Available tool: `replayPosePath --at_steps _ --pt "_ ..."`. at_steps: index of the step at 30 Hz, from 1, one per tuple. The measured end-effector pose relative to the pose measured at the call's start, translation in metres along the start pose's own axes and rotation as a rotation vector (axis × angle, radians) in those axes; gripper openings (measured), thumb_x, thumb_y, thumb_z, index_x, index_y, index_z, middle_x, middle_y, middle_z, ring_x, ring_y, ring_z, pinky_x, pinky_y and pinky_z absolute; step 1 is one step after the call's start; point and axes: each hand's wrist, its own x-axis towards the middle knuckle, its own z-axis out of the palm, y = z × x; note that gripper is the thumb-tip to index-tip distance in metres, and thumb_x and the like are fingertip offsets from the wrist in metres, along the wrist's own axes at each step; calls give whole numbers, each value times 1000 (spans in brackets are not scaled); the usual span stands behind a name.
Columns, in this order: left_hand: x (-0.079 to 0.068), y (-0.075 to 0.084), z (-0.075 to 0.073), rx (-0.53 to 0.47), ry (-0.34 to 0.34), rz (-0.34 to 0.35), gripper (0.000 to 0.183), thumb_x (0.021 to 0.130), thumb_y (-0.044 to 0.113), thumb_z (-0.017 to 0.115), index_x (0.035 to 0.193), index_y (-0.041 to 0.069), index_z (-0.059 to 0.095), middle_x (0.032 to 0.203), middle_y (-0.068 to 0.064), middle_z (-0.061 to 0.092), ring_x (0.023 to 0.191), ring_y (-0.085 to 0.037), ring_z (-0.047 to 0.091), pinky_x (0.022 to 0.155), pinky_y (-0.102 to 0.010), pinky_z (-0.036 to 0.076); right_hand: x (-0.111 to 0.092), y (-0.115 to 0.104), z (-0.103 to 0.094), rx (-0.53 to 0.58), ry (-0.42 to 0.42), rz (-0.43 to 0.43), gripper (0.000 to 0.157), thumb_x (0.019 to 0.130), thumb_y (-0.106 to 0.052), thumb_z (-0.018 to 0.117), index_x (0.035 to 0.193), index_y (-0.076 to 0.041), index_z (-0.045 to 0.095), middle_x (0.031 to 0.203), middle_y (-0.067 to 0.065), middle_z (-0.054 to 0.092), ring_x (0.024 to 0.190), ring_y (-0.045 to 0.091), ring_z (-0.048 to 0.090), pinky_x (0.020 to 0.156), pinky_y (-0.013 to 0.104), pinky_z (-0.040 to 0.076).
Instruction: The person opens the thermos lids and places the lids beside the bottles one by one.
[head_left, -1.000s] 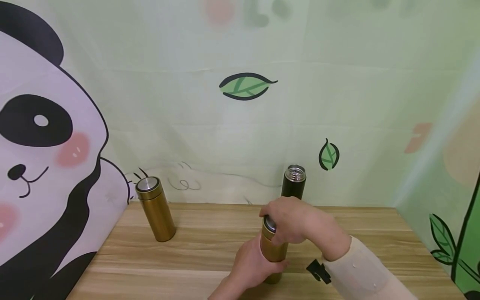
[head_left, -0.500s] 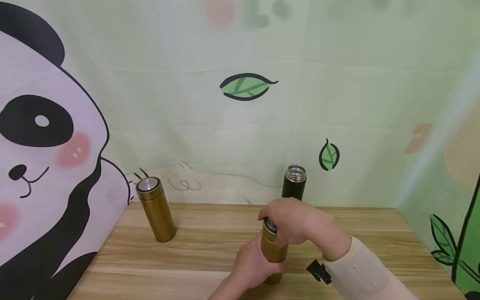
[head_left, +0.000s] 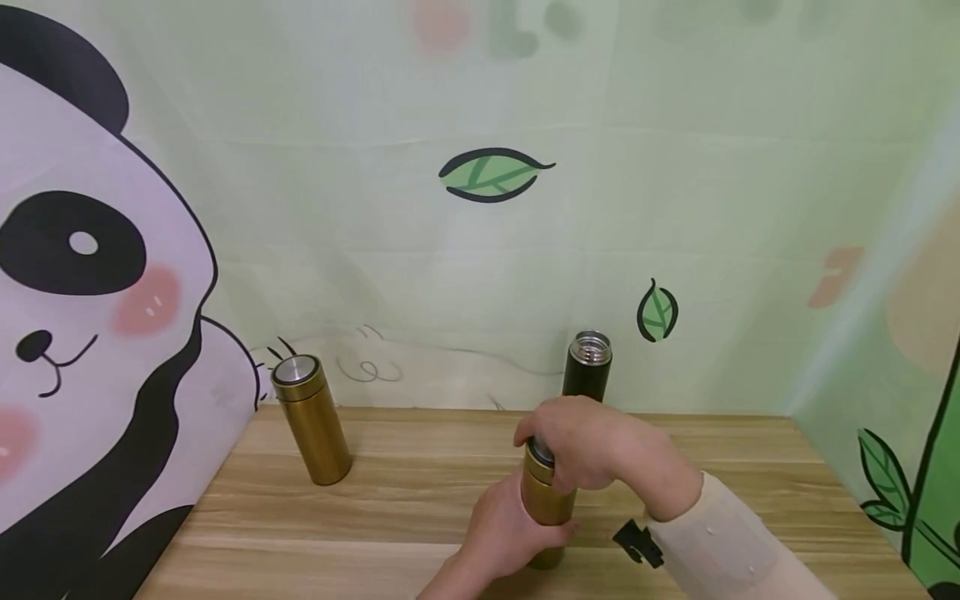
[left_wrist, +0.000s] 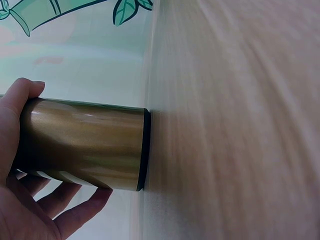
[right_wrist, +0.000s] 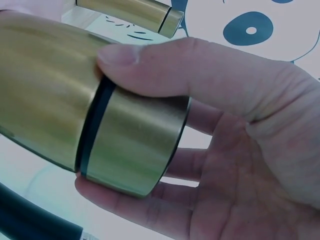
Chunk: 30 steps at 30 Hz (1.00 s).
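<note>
Bottle of gold-coloured metal, cylindrical in shape (head_left: 546, 500), stands upright on the wood-grain tabletop (head_left: 420, 492), its long axis vertical. Person's left hand (head_left: 501, 529) is wrapped round the body, nearer to the base. Right hand (head_left: 581, 437) comes from above, clamped on the round gold metal cap (right_wrist: 140, 137), which lies below its palm.

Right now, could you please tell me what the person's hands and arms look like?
The left hand and right hand are ungloved, with no rings showing. On the right is a pale cream sleeve, with a black angular piece beside it; on the left, no sleeve shows.
</note>
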Motion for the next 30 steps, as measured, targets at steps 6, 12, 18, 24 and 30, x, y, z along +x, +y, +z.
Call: replayPosePath --at_steps 6,12,18,24,30 --pt "0 0 0 1 0 -10 65 75 59 84 125 28 56 99 13 69 84 -3 62 77 -31 49 -1 2 0 30 -9 -24 57 73 1 85 124 -21 72 113 0 70 101 16 62 98 39 52" --pt "0 0 -1 -9 -9 -21 63 75 58 84 123 27 57 98 13 69 84 -3 61 77 -32 48 -1 2 0 37 -14 -48 55 72 4 84 120 -21 73 111 -3 69 98 14 61 97 37 52" --pt "-1 1 -1 -5 -7 -10 62 75 58 84 121 26 59 97 14 68 83 -3 61 76 -31 48 -1 3 0 42 -9 -56 56 70 8 83 117 -22 74 109 -4 69 96 13 61 96 37 52" --pt "-1 0 0 11 0 -3 61 75 58 84 119 25 60 95 15 67 81 -2 60 75 -30 47 -2 5 1 40 0 -67 55 71 10 81 114 -24 74 106 -6 67 95 13 60 95 36 51" --pt "-1 0 0 1 3 -1 59 75 56 84 118 24 60 95 14 67 80 -2 59 74 -29 47 -2 6 2 16 11 -94 57 70 14 80 111 -26 74 106 -7 65 98 15 59 97 37 50"
